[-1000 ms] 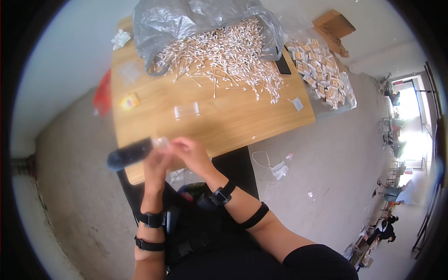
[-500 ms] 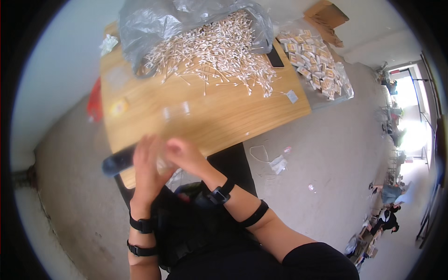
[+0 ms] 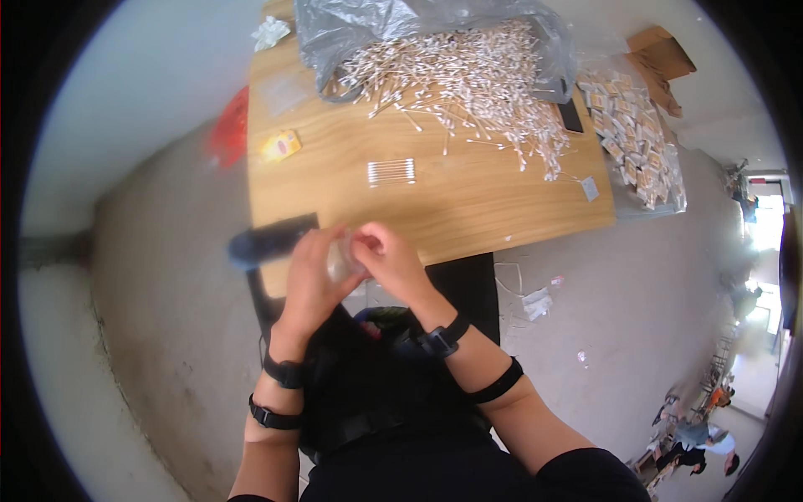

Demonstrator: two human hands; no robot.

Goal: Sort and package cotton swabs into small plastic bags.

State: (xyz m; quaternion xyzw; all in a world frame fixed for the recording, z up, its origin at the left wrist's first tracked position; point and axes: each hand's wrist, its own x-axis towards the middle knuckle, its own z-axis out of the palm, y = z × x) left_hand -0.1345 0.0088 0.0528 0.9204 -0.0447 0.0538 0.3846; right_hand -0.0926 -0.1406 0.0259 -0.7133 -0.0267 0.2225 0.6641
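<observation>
Left hand [image 3: 309, 276], right hand [image 3: 395, 266], fingers of both grasping a translucent bag [image 3: 340, 263], row of cotton swabs [image 3: 391, 171] farther on the worktop [image 3: 485, 197].

One swab row [image 3: 391, 171], one phone [image 3: 571, 117]

No txt legible; yellow pkt [image 3: 282, 145] print too sm.

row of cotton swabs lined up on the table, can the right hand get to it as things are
Probably yes: the row of swabs lies ahead of the right hand, with only bare tabletop seen between. That hand is up against a pale see-through item in the left hand, though.
</observation>
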